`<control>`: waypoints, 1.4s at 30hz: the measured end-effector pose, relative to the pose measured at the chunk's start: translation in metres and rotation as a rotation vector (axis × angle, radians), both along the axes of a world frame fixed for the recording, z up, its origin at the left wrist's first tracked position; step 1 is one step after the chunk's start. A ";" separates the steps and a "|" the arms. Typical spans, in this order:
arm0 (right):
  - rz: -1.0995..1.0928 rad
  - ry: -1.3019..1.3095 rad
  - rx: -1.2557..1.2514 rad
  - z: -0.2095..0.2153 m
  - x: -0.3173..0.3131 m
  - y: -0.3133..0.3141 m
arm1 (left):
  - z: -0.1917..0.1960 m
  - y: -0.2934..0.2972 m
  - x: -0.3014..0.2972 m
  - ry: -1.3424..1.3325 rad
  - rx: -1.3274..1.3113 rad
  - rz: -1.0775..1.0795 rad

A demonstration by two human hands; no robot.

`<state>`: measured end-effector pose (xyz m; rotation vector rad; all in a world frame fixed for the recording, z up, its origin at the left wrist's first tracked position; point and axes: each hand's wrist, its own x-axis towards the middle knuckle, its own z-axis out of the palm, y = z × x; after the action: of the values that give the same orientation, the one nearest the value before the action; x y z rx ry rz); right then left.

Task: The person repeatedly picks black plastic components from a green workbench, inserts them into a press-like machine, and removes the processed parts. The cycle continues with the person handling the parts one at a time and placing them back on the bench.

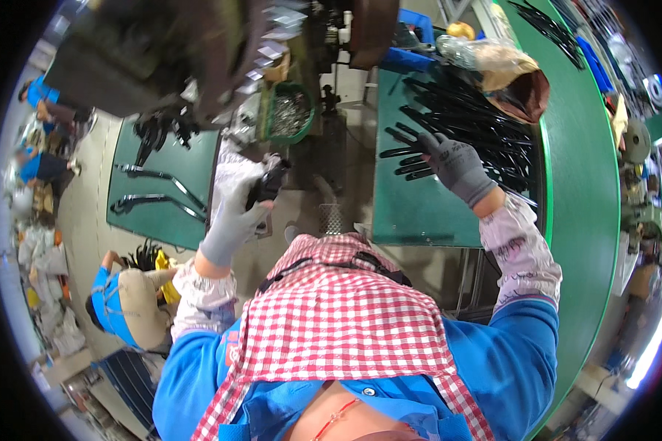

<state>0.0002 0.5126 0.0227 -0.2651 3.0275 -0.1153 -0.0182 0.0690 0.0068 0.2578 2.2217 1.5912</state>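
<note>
My left hand [237, 209], in a grey glove with bare fingertips, is closed round a short-looking black part [271, 181] in front of the machine. Most of that part's length is hidden or foreshortened. On the right, my gloved right hand [457, 167] rests over a pile of long black bars [485, 110] on a green table [412, 213]. Its fingers are curled on several bars whose ends [399, 153] stick out to the left of the hand. Two bent black bars [162, 200] lie on the smaller green table [141, 184] at the left.
A large dark machine [147, 51] stands ahead at the upper left. Beside it is a green basket [293, 132] of small metal pieces. A brown and clear bag [504, 73] sits on the bar pile. At lower left a person in blue [129, 301] bends nearby.
</note>
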 end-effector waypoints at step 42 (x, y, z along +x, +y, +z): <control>0.176 -0.074 -0.473 0.054 -0.119 -0.271 | 0.083 -0.098 -0.179 1.051 -0.528 -0.611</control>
<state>-0.1192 0.2417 0.0765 -0.5454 2.8435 -0.8079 -0.1968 -0.0294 0.0900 1.7080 2.7058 0.4952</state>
